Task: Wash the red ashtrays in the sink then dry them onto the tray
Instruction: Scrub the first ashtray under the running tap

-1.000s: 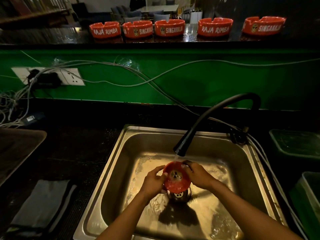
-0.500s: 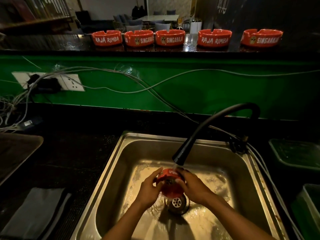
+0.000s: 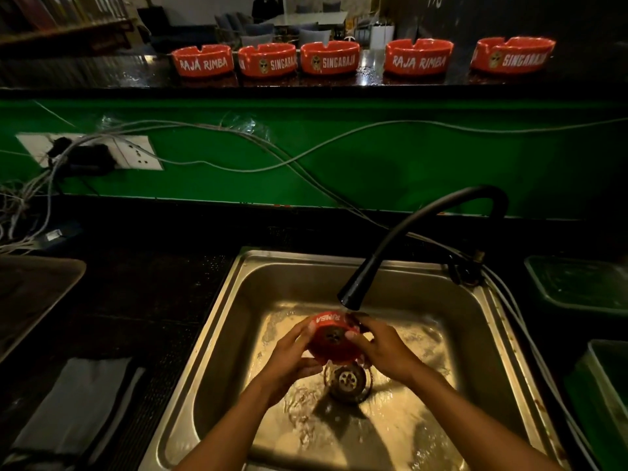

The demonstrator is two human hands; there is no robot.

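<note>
Both hands hold one red ashtray [image 3: 334, 339] over the drain of the steel sink [image 3: 475, 334], just below the black faucet spout [image 3: 353, 294]. Its underside faces me and its white lettering reads upside down. My left hand [image 3: 292, 356] grips its left side. My right hand [image 3: 380, 348] grips its right side with the thumb across its base. Water runs over the ashtray and the sink floor. Several more red ashtrays [image 3: 329, 57] stand in a row on the raised dark counter at the back. A dark tray [image 3: 30, 294] lies at the far left.
A folded grey cloth [image 3: 71, 413] lies on the counter left of the sink. Green bins [image 3: 584, 287] stand at the right. Cables [image 3: 272, 158] and a wall socket [image 3: 136, 153] run along the green wall behind the faucet.
The ashtray has been turned in my hands, from tilted toward me to underside up with lettering showing. The view has dipped slightly lower.
</note>
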